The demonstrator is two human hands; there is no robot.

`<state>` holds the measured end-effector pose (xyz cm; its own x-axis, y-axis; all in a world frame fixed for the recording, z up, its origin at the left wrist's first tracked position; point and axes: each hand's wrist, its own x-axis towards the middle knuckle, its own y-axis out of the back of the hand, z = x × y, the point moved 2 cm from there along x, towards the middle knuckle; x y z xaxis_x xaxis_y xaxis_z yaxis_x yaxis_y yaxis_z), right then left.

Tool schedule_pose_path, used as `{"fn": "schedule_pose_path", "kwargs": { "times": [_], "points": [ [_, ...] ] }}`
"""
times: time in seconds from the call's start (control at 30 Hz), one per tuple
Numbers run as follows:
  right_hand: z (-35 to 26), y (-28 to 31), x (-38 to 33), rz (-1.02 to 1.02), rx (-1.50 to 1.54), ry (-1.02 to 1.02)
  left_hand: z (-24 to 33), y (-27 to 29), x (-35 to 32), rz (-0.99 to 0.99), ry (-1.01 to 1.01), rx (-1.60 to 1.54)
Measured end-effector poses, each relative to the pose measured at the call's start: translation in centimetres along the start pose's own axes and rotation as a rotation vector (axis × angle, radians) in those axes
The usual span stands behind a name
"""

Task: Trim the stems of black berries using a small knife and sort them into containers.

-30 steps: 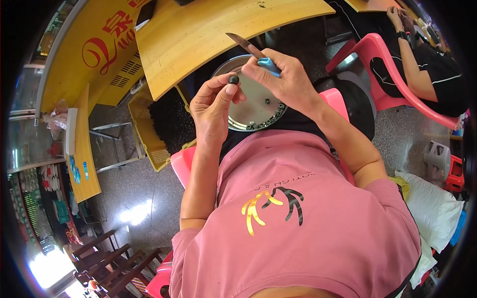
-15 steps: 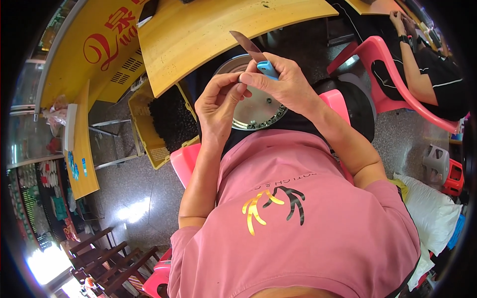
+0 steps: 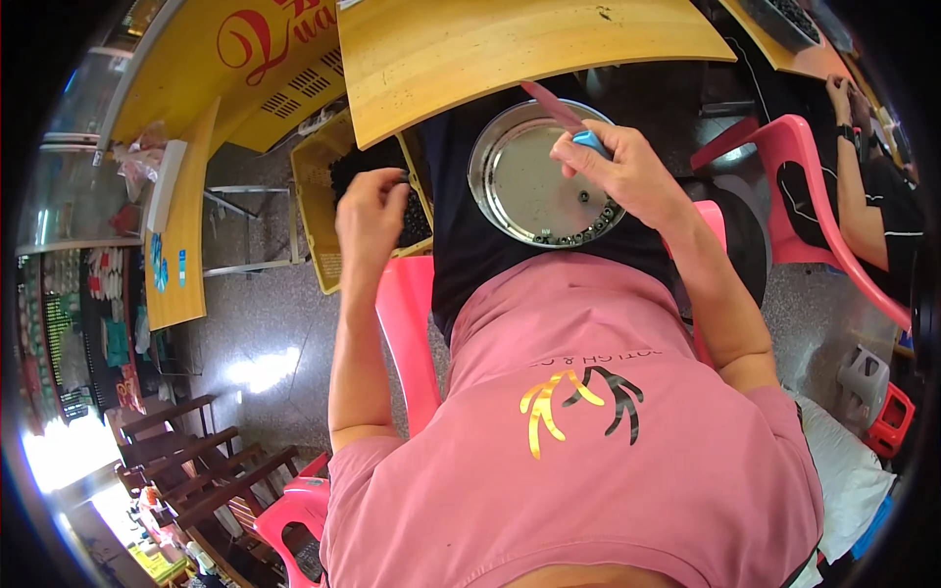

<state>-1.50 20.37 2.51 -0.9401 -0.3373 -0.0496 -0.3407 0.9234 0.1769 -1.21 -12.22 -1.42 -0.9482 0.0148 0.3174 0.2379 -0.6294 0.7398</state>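
My right hand (image 3: 627, 169) is closed round the blue handle of a small knife (image 3: 557, 106), its blade pointing up and to the left. Under it, on my lap, rests a round metal pan (image 3: 480, 201) with several small dark ring-like pieces (image 3: 573, 238) along its near right rim. My left hand (image 3: 369, 220) hangs over the yellow crate (image 3: 316, 227), thumb and fingers pinched together. A small dark piece (image 3: 404, 177) shows at the fingertips; its kind is too small to make out. Many dark small pieces (image 3: 420, 211) fill the crate, partly hidden by that hand.
A wooden table (image 3: 529, 49) reaches across in front of me. To the right, another person (image 3: 863, 186) sits by a pink chair (image 3: 814, 167). A metal stand (image 3: 250, 225) is left of the crate, and a pink chair part (image 3: 407, 323) sticks out beside my left arm.
My left hand has left the right hand and moved left and down to the crate. My right hand keeps the knife over the pan. The whole view has shifted somewhat.
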Motion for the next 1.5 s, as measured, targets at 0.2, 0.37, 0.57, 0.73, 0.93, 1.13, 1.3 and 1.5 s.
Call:
{"fn": "schedule_pose_path", "kwargs": {
  "times": [0.2, 0.37, 0.57, 0.73, 0.93, 1.13, 1.3, 1.5],
  "points": [
    [0.3, 1.3, 0.7, 0.053, -0.021, 0.063, 3.8, 1.4, 0.4, 0.111, -0.085, 0.115],
    [0.5, 2.3, 0.8, 0.102, -0.017, 0.096, 9.7, -3.6, 1.4, -0.424, -0.416, -0.229],
    [0.2, 2.8, 0.8, 0.113, -0.016, 0.129, 12.4, -11.6, 2.1, -0.605, -0.647, -0.037],
    [0.3, 3.4, 0.7, 0.12, 0.047, 0.127, 12.9, -13.9, 1.5, -0.645, -0.686, -0.022],
    [0.4, 3.8, 0.8, 0.118, 0.016, 0.066, 12.4, -10.1, 2.8, -0.49, -0.045, -0.702],
    [-0.5, 2.0, 0.2, 0.09, 0.027, 0.072, 13.1, -8.0, 2.5, -0.353, 0.046, -1.104],
    [-1.1, 1.5, 0.1, 0.064, 0.131, 0.087, 14.0, -7.4, 2.3, -0.306, -0.016, -1.108],
    [-1.3, 1.1, -0.1, 0.029, 0.222, 0.023, 14.4, -7.1, 2.2, -0.268, -0.048, -1.005]
  ]
}}
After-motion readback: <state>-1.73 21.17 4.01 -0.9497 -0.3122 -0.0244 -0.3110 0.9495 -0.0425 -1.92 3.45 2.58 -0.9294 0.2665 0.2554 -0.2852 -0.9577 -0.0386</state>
